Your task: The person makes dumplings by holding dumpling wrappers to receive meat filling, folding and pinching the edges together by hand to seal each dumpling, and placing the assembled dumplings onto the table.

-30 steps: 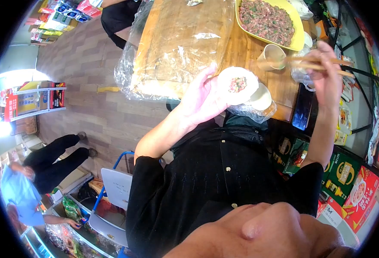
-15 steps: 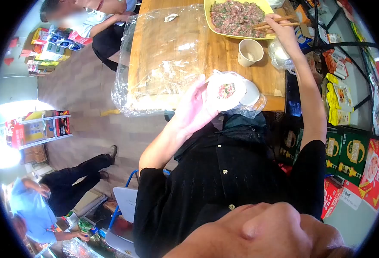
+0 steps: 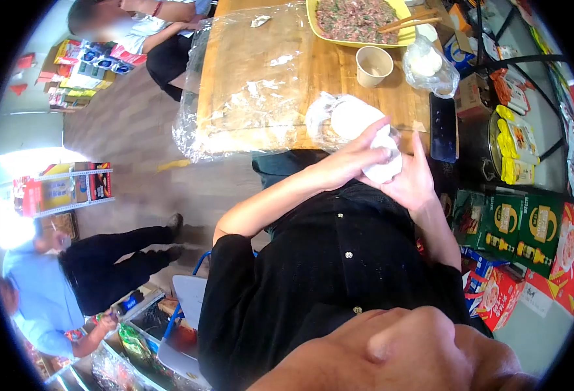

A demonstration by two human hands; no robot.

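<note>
- One yellow, meat-filled bowl [image 3: 403, 11]
- Two light-brown wooden chopsticks [image 3: 412, 23]
- One beige paper cup [image 3: 373, 77]
- One flat black phone [image 3: 444, 127]
- One folded white dough wrapper [image 3: 384, 168]

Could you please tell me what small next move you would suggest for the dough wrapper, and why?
I would probably pinch the dough wrapper's edges together: it looks folded over, the left hand and right hand both hold it, and the chopsticks rest in the yellow bowl of minced meat.
</note>
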